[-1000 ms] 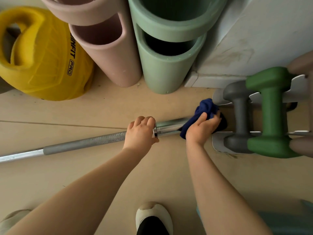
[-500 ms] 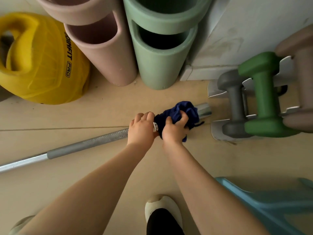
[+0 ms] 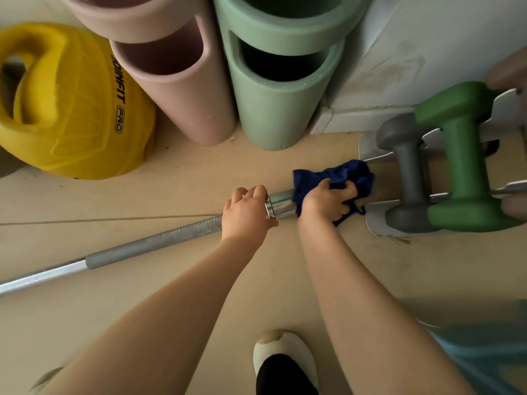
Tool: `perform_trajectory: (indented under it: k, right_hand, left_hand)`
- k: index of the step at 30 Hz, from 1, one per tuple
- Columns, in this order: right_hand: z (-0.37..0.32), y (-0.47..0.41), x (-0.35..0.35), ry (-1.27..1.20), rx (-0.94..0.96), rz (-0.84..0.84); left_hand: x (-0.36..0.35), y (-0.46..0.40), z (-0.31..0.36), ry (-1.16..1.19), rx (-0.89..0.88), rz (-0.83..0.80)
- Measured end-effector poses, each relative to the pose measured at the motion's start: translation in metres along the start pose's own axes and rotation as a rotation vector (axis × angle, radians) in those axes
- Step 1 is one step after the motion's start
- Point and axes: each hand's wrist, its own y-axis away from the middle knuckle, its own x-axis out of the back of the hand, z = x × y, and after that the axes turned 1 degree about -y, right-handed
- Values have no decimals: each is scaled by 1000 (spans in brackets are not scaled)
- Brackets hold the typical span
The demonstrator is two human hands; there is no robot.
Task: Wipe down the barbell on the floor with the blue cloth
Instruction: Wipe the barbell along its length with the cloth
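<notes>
While the barbell [image 3: 154, 242] is lying on the tan floor [image 3: 171, 303], running from the lower left edge up toward the right, we are logging it as follows: a bright, smooth steel stretch at the far left, then a matte grey knurled section, then a thin collar ring and a polished chrome sleeve near the hands. Our left hand [image 3: 246, 215] is gripping the bar just left of the collar, fingers curled over the top of it. Our right hand [image 3: 328, 202] is clutching the blue cloth [image 3: 336, 175], fingers closed round the bunched dark navy fabric, which is wrapping the outer end of the sleeve and hiding its tip; a loose corner is trailing below the hand. Just beside the cloth a white rack [image 3: 379, 226] is carrying a grey dumbbell [image 3: 406, 172] and a green dumbbell [image 3: 462, 158]. Beyond the bar, pink rollers [image 3: 182, 89], green rollers [image 3: 279, 95] and a yellow kettlebell [image 3: 74, 109] are standing.
</notes>
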Motion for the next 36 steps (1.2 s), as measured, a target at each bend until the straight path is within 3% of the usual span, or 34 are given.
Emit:
perform_trajectory:
  k: [3, 7, 13, 17, 20, 22, 25, 30, 32, 36]
  right_hand:
    - [31, 28, -2, 171, 159, -128]
    - [45, 24, 1, 117, 261, -230]
    - [15, -29, 16, -23, 315, -191]
    - [-3, -48, 22, 16, 344, -188]
    - [4, -36, 21, 200, 494, -148]
    - [17, -29, 24, 385, 728, -64]
    - [27, -34, 33, 637, 1024, -68]
    - [32, -26, 46, 692, 1151, -259]
    - [38, -15, 48, 724, 1220, -332]
    - [56, 7, 51, 735, 1426, -445]
  left_hand:
    - [1, 1, -2, 18, -26, -12]
    - [3, 0, -5, 6, -58, -30]
    - [15, -26, -12, 16, 32, -210]
    - [19, -43, -19, 175, 99, -283]
    - [22, -46, -22, 251, 129, -272]
    - [21, -41, -17, 234, 98, -274]
    - [16, -22, -8, 162, 45, -195]
    - [-10, 10, -3, -131, -142, 42]
    - [-19, 19, -3, -212, -190, 62]
    - [-27, 30, -6, -42, -202, 117]
